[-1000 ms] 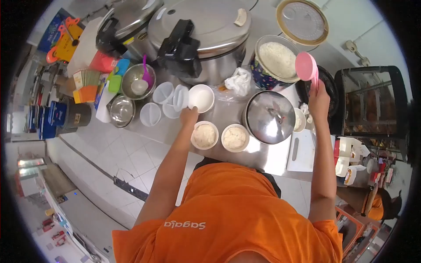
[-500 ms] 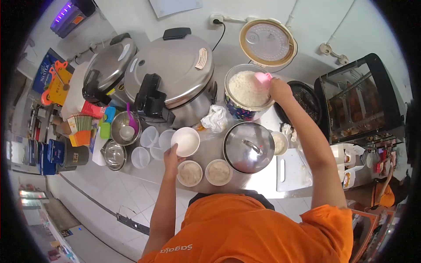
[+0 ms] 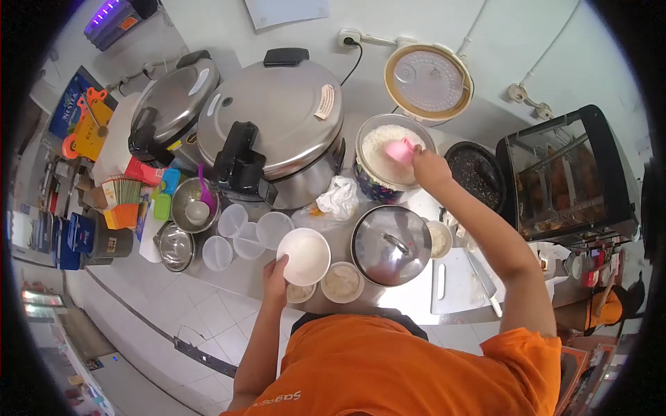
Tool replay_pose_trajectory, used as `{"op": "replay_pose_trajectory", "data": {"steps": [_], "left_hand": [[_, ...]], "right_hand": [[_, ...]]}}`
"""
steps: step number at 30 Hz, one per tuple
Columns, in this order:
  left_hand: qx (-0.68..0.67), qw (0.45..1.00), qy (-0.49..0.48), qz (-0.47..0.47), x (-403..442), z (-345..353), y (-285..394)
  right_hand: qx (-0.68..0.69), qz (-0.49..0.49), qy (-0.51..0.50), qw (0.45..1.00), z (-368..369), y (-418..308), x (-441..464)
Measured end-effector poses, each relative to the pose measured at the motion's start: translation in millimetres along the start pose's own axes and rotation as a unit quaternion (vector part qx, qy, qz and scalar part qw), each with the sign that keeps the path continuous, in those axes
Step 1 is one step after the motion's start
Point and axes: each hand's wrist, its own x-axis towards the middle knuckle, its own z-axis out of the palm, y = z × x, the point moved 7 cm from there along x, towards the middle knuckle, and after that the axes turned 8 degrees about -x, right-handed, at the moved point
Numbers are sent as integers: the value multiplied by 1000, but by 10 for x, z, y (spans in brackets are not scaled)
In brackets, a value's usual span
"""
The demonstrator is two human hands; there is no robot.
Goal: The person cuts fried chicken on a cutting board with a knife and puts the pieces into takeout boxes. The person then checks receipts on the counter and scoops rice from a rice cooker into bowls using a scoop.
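Observation:
My left hand grips an empty white bowl by its left side. This bowl hangs over part of a rice-filled bowl on the counter. Beside that one stands a second bowl of rice. My right hand is closed round the handle of a pink scoop. The scoop is inside the open rice cooker, at the white rice; how much it holds I cannot tell. The cooker's lid is raised against the wall.
A lidded steel pot stands right of the bowls. Several clear plastic cups are at the left, near large steel cookers. A knife lies on the white cutting board. A glass display case is at the right.
The pink scoop has moved from the cooker's right side towards the middle of the rice. My left hand has shifted the bowl closer to me, partly covering the filled bowl. The view has tilted slightly.

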Motion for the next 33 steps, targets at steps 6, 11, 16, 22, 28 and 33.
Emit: {"op": "replay_pose_trajectory", "data": {"steps": [6,11,16,22,28,33], "left_hand": [[-13,1000,14,-9,-149,-68,-38],[-37,999,3,-26,-243,-221,-120],[-10,998,47,-27,-355,-476,-219],[-31,995,92,-17,-521,-734,-311],[-35,997,65,-7,-451,-625,-255],[-2,1000,1,-2,-417,-311,-107]], "right_hand": [[25,51,79,995,-9,189,335],[14,-32,28,999,131,7,361],[-14,-12,37,999,-104,192,114],[112,69,-19,991,467,85,61],[71,27,11,997,-10,-493,-191],[112,-69,37,991,348,-577,-41]]}}
